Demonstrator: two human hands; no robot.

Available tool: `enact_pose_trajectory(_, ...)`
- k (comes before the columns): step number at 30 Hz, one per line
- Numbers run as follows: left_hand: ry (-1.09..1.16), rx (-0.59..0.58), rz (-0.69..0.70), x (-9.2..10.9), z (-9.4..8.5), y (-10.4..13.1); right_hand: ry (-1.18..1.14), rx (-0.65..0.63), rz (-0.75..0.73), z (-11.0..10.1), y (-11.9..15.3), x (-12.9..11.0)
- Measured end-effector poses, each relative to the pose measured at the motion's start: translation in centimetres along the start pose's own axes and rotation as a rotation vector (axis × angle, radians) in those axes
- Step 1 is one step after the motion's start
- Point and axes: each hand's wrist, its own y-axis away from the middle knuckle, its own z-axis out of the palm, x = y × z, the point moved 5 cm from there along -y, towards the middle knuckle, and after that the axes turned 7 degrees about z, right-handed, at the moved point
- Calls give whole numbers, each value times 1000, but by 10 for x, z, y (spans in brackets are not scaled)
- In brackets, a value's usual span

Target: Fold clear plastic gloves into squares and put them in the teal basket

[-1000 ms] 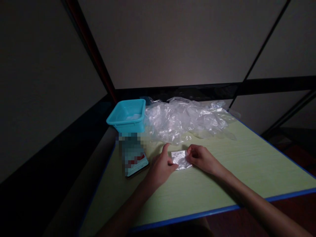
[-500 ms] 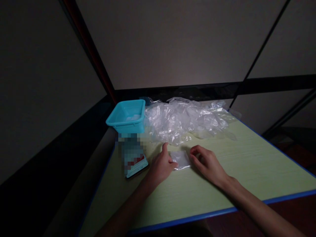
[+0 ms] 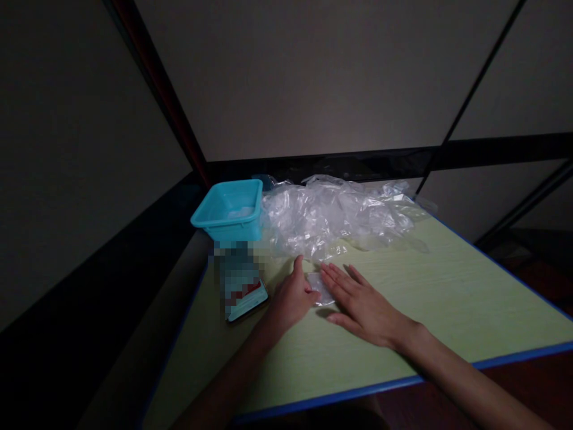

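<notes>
A small clear plastic bag lies flat on the table between my hands. Its left edge is under the thumb and curled fingers of my left hand, which grips it there, while one finger of that hand points up and away. Over the bag's right part lies my right hand, palm down, fingers stretched out and thumb apart, hiding that side of the bag. Just beyond both hands is a heap of crumpled clear plastic.
A turquoise plastic basket with something whitish in it stands at the back left. In front of it lies a phone, its screen partly blurred out. The pale green table has a blue edge and meets a wall panel behind.
My right hand has moved left onto the bag, going from curled fingers to a flat, stretched hand. My left hand has stayed at the bag's left edge.
</notes>
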Motion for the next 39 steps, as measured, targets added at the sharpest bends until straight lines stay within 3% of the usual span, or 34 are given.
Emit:
enact_pose_trajectory(5, 4, 9, 25, 1, 1, 1, 63, -84, -18, 13, -1, 1)
enact_pose_trajectory(12, -43, 22, 53, 2, -5, 6, 96, -107, 6, 11, -2, -1)
enact_pose_trajectory(17, -197, 118, 106, 20, -14, 25, 94, -93, 9, 12, -1, -1)
enact_pose_trajectory(19, -377, 171, 213, 33, -12, 34, 87, -63, 2, 13, 0, 0)
enact_pose_trajectory(22, -625, 88, 441, 47, 5, 43, 90, -25, -15, 15, 1, 1)
enact_pose_trajectory(24, -703, 23, 498, 46, 17, 47, 99, -23, -26, 16, 1, 1)
enact_pose_trajectory(30, -828, -32, 447, 32, 27, 48, 121, -59, -1, 12, -1, -1)
enact_pose_trajectory(39, -847, -36, 461, 34, 25, 48, 112, -48, -15, 13, 0, 0)
